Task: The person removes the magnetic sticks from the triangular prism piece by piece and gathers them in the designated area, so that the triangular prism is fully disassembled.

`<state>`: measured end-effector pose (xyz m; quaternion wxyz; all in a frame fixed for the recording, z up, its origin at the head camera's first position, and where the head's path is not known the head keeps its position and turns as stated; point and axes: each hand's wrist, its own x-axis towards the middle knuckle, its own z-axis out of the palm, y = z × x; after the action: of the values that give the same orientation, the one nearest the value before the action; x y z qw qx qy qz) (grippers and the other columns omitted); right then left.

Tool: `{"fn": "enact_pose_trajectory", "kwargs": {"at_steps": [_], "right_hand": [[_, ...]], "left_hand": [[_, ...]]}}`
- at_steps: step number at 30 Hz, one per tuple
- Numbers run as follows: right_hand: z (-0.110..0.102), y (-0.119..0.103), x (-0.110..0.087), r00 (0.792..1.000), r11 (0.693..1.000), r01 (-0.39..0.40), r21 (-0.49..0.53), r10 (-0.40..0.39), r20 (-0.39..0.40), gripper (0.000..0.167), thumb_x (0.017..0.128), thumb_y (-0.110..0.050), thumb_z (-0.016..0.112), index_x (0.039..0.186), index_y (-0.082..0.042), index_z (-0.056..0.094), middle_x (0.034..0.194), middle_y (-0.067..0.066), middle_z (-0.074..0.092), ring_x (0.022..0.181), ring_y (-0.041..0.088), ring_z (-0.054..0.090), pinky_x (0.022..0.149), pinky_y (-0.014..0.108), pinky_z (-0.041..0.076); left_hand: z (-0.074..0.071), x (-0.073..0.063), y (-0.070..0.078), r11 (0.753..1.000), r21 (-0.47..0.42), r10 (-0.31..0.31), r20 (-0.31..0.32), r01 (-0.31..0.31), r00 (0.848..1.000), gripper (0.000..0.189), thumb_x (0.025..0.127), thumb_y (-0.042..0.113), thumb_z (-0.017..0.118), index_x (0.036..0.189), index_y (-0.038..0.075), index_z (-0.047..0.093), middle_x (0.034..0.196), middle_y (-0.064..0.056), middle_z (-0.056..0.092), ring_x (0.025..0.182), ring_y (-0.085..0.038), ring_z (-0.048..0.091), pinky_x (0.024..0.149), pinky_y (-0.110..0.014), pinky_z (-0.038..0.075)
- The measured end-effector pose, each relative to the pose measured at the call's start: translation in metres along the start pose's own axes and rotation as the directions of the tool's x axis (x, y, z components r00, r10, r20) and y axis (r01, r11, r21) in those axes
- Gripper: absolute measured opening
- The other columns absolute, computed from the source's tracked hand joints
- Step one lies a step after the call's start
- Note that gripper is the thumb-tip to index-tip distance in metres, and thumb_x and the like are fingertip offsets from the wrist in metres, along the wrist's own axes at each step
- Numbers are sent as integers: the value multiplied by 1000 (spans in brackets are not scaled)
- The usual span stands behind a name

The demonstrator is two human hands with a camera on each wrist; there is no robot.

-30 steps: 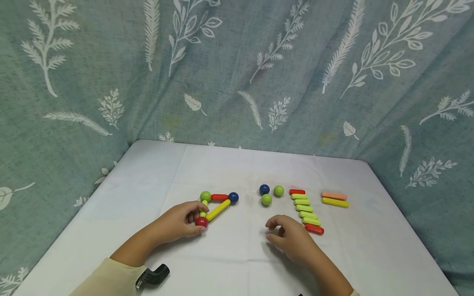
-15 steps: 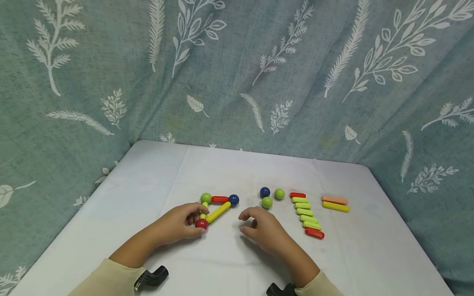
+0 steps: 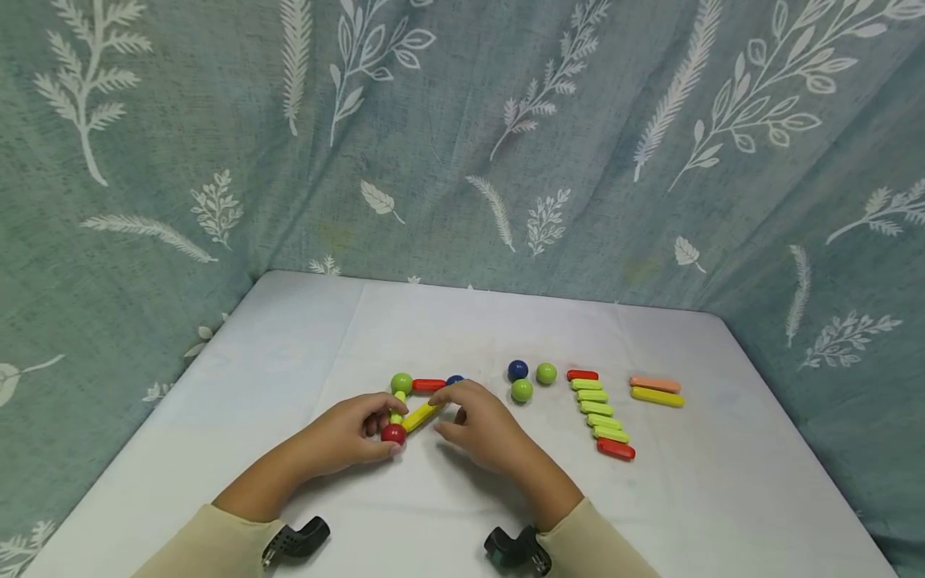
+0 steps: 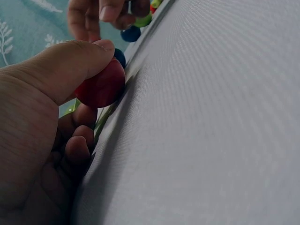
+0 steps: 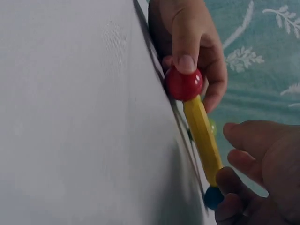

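Observation:
My left hand point(image 3: 343, 433) holds the red ball point(image 3: 393, 434), thumb on its near side and fingers curled on the far side, partly over a short lime stick point(image 3: 399, 399). That ball is one corner of a flat four-sided frame, with a green ball point(image 3: 401, 383), a red stick point(image 3: 429, 384), a blue ball point(image 3: 454, 379) and a long yellow stick point(image 3: 418, 417). Over the yellow stick's far end hovers my right hand point(image 3: 482, 425), fingers loosely bent, a gap between thumb and index. In the right wrist view its fingertips overlap the blue ball point(image 5: 214, 198).
Right of the frame lie a loose blue ball point(image 3: 517, 370) and two green balls point(image 3: 546, 373). Beyond them is a column of lime sticks point(image 3: 596, 409) with red ones at both ends. An orange stick point(image 3: 654, 384) and a yellow stick point(image 3: 657, 396) lie farther right.
My right hand has moved left from beside the stick column to the yellow stick and blue ball of the frame. The left hand stays on the red ball.

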<state>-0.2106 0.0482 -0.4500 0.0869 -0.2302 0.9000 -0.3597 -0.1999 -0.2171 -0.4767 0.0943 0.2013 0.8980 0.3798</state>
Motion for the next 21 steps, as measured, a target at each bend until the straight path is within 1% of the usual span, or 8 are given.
{"fn": "enact_pose_trajectory", "kwargs": {"at_steps": [1, 4, 6, 8, 10, 15, 21], "right_hand": [[1, -2, 2, 1000, 1000, 22, -6, -22, 3, 28, 97, -23, 77, 124, -26, 71, 126, -8, 64, 91, 8, 58, 80, 25, 52], [6, -9, 7, 997, 997, 72, -42, -71, 20, 27, 97, -21, 77, 123, -25, 73, 126, -9, 64, 95, 7, 60, 84, 25, 52], [10, -12, 9, 996, 994, 84, -65, -82, 41, 26, 97, -20, 77, 122, -24, 74, 125, -10, 65, 99, 7, 61, 89, 27, 53], [14, -15, 11, 995, 993, 85, -88, -80, 59, 25, 96, -20, 78, 120, -23, 74, 125, -10, 66, 103, 6, 60, 94, 28, 53], [17, -17, 13, 995, 992, 75, -102, -68, 70, 24, 95, -19, 79, 119, -23, 74, 124, -10, 67, 104, 6, 60, 96, 29, 52], [23, -18, 15, 996, 993, 56, -108, -49, 68, 24, 94, -20, 81, 116, -26, 74, 124, -11, 67, 104, 4, 60, 98, 30, 53], [27, -18, 19, 995, 993, 75, -92, -69, 65, 23, 94, -23, 81, 116, -28, 76, 122, -12, 68, 108, 3, 60, 100, 29, 52]], "left_hand": [[0, 0, 0, 1000, -3, 12, -1, -12, 1000, 44, 86, 32, 88, 123, 27, 64, 95, 6, 60, 85, -13, 55, 74, -25, 49], [0, 1, 2, 1000, -12, 11, 0, -11, 1000, 44, 86, 33, 88, 123, 27, 64, 95, 6, 60, 86, -13, 56, 74, -24, 49], [0, 1, 2, 1000, -16, 4, 1, -4, 1000, 44, 86, 34, 88, 122, 28, 64, 94, 6, 60, 85, -13, 56, 74, -24, 49], [0, 1, 2, 1000, -16, -2, 4, 2, 1000, 44, 86, 35, 88, 123, 28, 64, 94, 6, 60, 85, -13, 56, 74, -24, 49], [1, 0, 2, 1000, -17, 6, 8, -6, 1000, 45, 86, 36, 88, 123, 28, 64, 94, 6, 59, 85, -13, 55, 73, -24, 48], [1, 0, 1, 1000, -20, 23, 6, -23, 1000, 45, 87, 37, 87, 124, 26, 64, 94, 5, 59, 84, -12, 54, 72, -25, 48], [-1, -2, -1, 1000, -7, 17, -10, -17, 1000, 45, 86, 38, 87, 123, 29, 64, 93, 6, 59, 84, -12, 55, 72, -24, 48]]}}
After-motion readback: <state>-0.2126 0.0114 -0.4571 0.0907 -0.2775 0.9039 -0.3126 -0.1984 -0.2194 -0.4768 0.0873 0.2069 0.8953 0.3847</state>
